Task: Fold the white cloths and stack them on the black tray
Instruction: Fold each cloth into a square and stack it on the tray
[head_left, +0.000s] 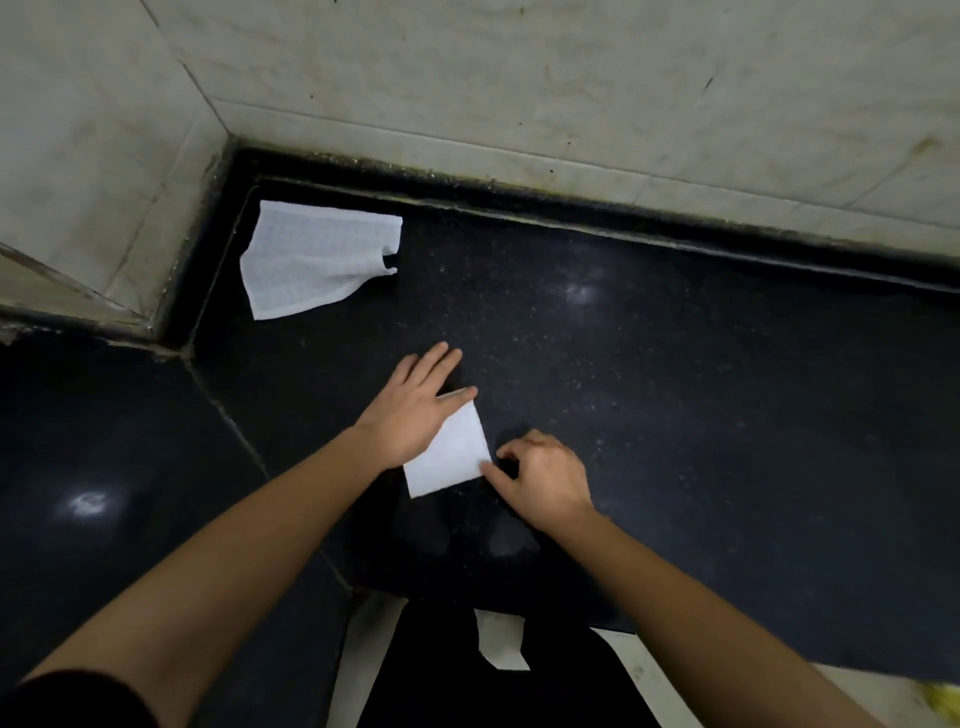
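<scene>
A small folded white cloth (451, 457) lies flat on the dark speckled counter (675, 389), close to the front edge. My left hand (415, 405) rests flat on the cloth's upper left side with straight fingers. At the cloth's right corner my right hand (540, 475) has its fingers curled and pinches the edge. A second white cloth (317, 260), unfolded and rumpled with one corner curled, lies in the far left corner of the counter. I cannot make out a black tray against the dark counter.
Pale tiled walls (519, 78) close the counter at the back and left. A seam (234, 421) runs between two counter slabs at the left. A lower pale floor (363, 649) shows beyond the front edge.
</scene>
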